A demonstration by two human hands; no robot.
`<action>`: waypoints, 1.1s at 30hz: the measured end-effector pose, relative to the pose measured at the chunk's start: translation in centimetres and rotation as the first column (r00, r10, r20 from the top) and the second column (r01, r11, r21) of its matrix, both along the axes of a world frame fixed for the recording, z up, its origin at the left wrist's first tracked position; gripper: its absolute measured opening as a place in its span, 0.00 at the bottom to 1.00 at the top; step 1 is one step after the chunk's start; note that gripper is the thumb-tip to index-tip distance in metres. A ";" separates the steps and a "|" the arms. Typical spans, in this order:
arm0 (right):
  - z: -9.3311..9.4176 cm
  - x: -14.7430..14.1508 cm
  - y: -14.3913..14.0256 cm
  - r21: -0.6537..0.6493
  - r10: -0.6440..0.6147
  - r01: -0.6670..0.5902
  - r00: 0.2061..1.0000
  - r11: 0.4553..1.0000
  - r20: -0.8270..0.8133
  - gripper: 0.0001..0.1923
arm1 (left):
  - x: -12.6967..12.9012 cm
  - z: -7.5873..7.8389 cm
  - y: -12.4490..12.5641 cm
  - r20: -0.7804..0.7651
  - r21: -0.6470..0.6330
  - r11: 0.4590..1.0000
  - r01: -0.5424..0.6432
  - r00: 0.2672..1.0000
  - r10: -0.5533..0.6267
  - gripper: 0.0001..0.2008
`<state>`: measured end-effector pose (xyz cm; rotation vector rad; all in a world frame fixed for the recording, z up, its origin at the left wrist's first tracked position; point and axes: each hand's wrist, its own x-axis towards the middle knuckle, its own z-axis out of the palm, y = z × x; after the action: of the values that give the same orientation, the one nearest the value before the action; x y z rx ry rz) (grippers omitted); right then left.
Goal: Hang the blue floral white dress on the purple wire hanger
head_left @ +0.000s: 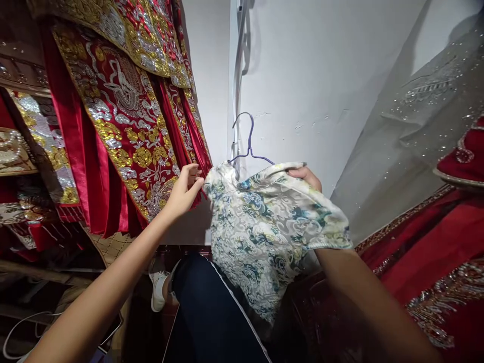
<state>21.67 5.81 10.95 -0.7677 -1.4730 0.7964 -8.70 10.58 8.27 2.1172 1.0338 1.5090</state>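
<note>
A short-sleeved floral blouse [257, 227], white with blue, green and yellow swirls, is on a thin purple wire hanger [250, 146] in front of me. The hanger's hook points up, near the wall. My right hand [307, 176] grips the blouse at its right shoulder; the fingertips show over the top edge, and the cloth hides the rest of the hand. Just left of the blouse's left shoulder is my left hand [185, 190], fingers curved and apart with nothing between them. I cannot tell whether its thumb touches the cloth.
Red garments with gold and silver embroidery [130, 121] hang close on the left. A metal rail [239, 75] runs along the white wall [302, 65]. On the right are a sheer sparkly white garment [427, 106] and a red beaded one [446, 247]. My knee [212, 302] is below.
</note>
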 end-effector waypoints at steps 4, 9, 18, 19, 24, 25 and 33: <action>-0.4 -3.9 -3.8 -0.117 0.339 -0.329 0.937 0.937 0.088 0.13 | 1.5 1.6 -3.5 0.125 -0.254 0.904 0.345 0.938 -0.323 0.25; -3.1 -7.7 -5.9 0.051 0.208 -0.321 0.717 0.946 0.665 0.06 | 3.3 1.5 -8.0 0.091 -0.467 0.785 0.407 0.905 -0.415 0.20; -6.5 -1.5 1.0 0.339 -0.188 -0.028 0.789 0.940 0.586 0.31 | -3.0 3.5 -11.4 -0.294 -0.443 0.856 0.268 0.858 -0.421 0.17; -6.7 -1.3 1.4 0.355 -0.214 0.009 0.812 0.935 0.543 0.29 | -3.4 4.1 -11.4 -0.281 -0.447 0.847 0.287 0.854 -0.438 0.18; -5.7 -0.6 1.6 0.259 -0.234 0.143 0.902 0.955 0.363 0.17 | -3.5 4.4 -8.6 -0.095 -0.357 0.886 0.295 0.932 -0.349 0.19; -5.2 -0.4 1.5 0.165 -0.146 0.093 0.924 0.982 0.353 0.18 | -3.3 4.1 -7.6 -0.071 -0.305 0.922 0.238 0.960 -0.271 0.19; -1.0 0.4 4.1 -0.094 -0.092 0.078 0.984 0.993 -0.156 0.20 | -0.8 2.7 -4.9 -0.090 0.256 0.920 -0.295 0.941 0.327 0.21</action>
<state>22.09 9.89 9.99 -0.8078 -1.2610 0.8422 -9.49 5.68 10.99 2.3277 1.3517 1.7363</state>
